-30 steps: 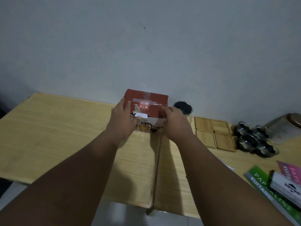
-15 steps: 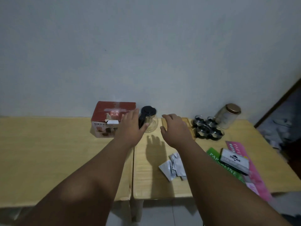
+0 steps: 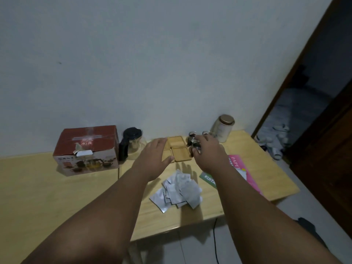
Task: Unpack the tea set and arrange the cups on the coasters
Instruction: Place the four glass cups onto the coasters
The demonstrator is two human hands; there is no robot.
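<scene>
A red tea set box (image 3: 87, 140) stands closed at the back left of the wooden table (image 3: 57, 197). Beside it is a glass teapot (image 3: 133, 141) with a black lid and handle. Square wooden coasters (image 3: 181, 153) lie in a block to its right. My left hand (image 3: 154, 157) hovers flat over their left side, fingers apart and holding nothing. Small glass cups (image 3: 192, 137) cluster right of the coasters. My right hand (image 3: 209, 151) lies over them with its fingers curled down onto one cup. Most of the cluster is hidden, so its grip is unclear.
A glass tin (image 3: 222, 128) with a bronze lid stands against the wall behind the cups. Several silver sachets (image 3: 179, 189) lie in a pile mid-table. A pink booklet (image 3: 240, 168) and a green booklet (image 3: 207, 178) lie to the right. A dark doorway (image 3: 314, 111) opens at the right.
Both hands let go of the red box and moved right. The left hand is now at the coasters and the right hand at the cups. My view swung to the right.
</scene>
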